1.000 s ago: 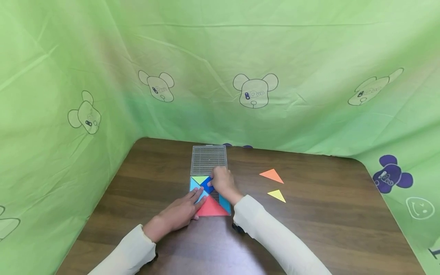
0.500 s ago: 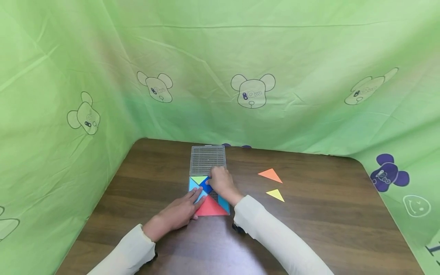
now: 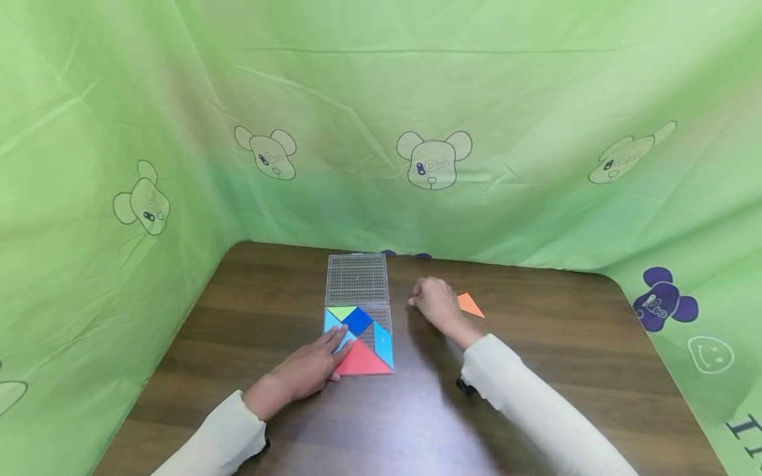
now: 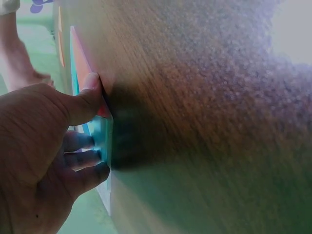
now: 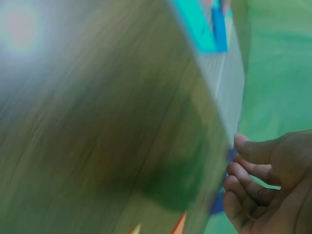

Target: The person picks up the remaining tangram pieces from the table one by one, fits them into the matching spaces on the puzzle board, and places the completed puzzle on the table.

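My left hand (image 3: 307,367) rests on the lower-left part of a square tangram case (image 3: 391,337), its fingers over a light blue triangle (image 3: 340,340). In the left wrist view its thumb lies on the large red triangle (image 4: 82,62). A dark blue square (image 3: 357,321), a light green triangle (image 3: 341,312) and a blue parallelogram (image 3: 383,344) also lie in the case. Over the table to the right, my right hand (image 3: 440,304) holds nothing, its fingers loosely bent. Just beyond it is an orange triangle (image 3: 471,305), partly covered in the head view.
The gridded lid (image 3: 357,279) lies flat behind the case. A yellow triangle's tip (image 5: 136,228) shows beside the orange one in the right wrist view; the right arm hides it from the head camera. Green printed cloth (image 3: 333,198) walls the wooden table (image 3: 268,284).
My right hand has left the dark blue square and moved right, toward the loose triangles. The square now sits uncovered, and the parallelogram appears tilted inward. My left hand stays on the case.
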Motion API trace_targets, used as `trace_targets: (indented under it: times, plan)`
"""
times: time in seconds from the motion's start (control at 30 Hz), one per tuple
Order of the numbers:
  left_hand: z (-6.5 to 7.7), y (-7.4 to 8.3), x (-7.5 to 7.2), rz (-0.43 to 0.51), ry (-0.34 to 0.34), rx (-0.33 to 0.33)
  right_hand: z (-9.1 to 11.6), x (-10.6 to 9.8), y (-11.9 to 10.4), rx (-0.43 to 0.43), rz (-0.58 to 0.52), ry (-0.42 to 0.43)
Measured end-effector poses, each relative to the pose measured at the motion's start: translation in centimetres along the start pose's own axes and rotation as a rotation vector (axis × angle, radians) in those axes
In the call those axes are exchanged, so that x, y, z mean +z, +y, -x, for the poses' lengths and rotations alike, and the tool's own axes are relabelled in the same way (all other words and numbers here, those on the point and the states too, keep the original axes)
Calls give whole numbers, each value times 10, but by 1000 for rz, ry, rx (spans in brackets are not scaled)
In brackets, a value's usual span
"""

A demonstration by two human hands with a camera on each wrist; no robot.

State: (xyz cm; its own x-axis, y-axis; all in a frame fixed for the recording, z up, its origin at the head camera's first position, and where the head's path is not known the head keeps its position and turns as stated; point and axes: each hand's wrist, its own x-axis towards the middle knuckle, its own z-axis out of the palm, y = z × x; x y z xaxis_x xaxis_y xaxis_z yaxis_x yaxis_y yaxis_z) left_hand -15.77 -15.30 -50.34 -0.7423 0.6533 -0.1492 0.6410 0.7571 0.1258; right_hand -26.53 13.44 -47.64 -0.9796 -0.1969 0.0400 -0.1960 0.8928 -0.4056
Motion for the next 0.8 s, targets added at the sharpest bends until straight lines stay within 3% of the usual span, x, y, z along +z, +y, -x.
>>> trace_targets:
  times: [0.23, 0.4, 0.57, 0.8]
  plan:
    - [1, 1, -1, 20, 0, -4, 26, -25, 57, 58, 46, -39]
    - [2, 2, -2, 25, 3, -6, 44, -35, 85, 110, 66, -89]
    - [3, 2, 0, 35, 7, -2, 61, -38, 99, 130, 43, -136]
    - [1, 1, 2, 22, 17, 2, 83, -33, 102, 104, 7, -79]
